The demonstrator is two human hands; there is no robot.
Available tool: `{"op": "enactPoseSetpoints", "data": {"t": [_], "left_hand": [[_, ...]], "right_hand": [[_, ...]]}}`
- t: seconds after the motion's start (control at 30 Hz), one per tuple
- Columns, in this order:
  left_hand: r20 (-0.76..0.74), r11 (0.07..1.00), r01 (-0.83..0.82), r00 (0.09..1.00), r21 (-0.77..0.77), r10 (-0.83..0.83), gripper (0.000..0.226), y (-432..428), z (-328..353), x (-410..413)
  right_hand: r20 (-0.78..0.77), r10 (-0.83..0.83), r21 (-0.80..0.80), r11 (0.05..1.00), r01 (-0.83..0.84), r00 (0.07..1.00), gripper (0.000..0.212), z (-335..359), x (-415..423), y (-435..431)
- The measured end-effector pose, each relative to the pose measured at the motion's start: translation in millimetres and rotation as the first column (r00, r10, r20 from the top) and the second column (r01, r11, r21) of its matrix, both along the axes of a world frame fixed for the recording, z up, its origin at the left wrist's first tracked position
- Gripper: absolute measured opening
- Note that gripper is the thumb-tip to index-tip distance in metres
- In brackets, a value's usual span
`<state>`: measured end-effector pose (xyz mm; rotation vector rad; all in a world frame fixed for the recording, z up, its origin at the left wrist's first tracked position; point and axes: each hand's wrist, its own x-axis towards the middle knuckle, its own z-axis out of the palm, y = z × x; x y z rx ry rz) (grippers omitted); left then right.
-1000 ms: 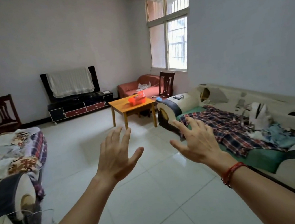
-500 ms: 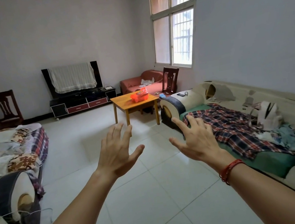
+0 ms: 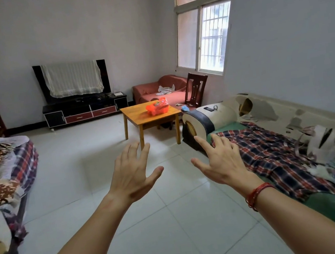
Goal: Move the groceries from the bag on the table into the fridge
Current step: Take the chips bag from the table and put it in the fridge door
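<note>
Nearest, just left of 12 o'clock: the left hand [image 3: 132, 174], raised palm-down with fingers spread apart, gripping nothing. Just right of 12, level with it, the right hand [image 3: 221, 162], likewise splayed and empty, with a red cord bracelet [image 3: 257, 195] at the wrist. Held out this way most likely to stay in sight on the way across the room, and to be ready for the bag, not to take anything yet, with nothing in reach. Underfoot and ahead, bare tiled floor [image 3: 175, 222], a free path toward 12. At 2 o'clock, a worn sofa [image 3: 221, 115] draped with a plaid cloth [image 3: 274, 155] and loose clothing. At 9 to 10 o'clock, piled blankets [image 3: 7, 171]. Farther on, at 12 o'clock, well apart from both hands: the wooden table [image 3: 137, 119], and on its top, toward the far side, the orange bag [image 3: 157, 108] of groceries, slumped open-mouthed, untouched. Contents too small to tell. Beyond, at 11 o'clock, a TV stand [image 3: 85, 112] against the wall; at 1 o'clock, a window [image 3: 207, 35]. No fridge in view, so probably somewhere behind or off to a side.
</note>
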<state>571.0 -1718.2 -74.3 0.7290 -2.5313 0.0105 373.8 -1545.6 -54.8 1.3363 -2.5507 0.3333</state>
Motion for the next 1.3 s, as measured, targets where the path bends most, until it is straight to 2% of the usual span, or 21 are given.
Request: {"op": "enactPoseSetpoints", "data": {"t": [0.4,0.63,0.9,1.3], "left_hand": [[0.037,0.999,0.046,0.998,0.022,-0.047,0.084,-138.9,-11.4,-132.3],[0.082,0.999,0.024,0.996,0.022,-0.026,0.081,-225.9,-33.7,-232.8],[0.118,0.999,-0.017,0.993,0.039,0.012,0.081,-319.2,-30.5,-368.4],[0.153,0.995,-0.055,0.987,0.084,0.042,0.085,-459.6,-54.5,-496.6]], "right_hand": [[0.042,-0.036,0.024,0.999,0.035,0.998,0.071,-21.1,-125.0,-138.4],[0.071,-0.032,0.037,0.999,0.03,0.997,0.072,-45.8,-232.7,-226.2],[0.106,-0.014,0.082,0.997,0.005,0.994,0.072,-43.8,-367.6,-322.0],[0.096,0.016,0.122,0.992,-0.028,0.995,0.07,-66.3,-503.9,-459.3]]}}
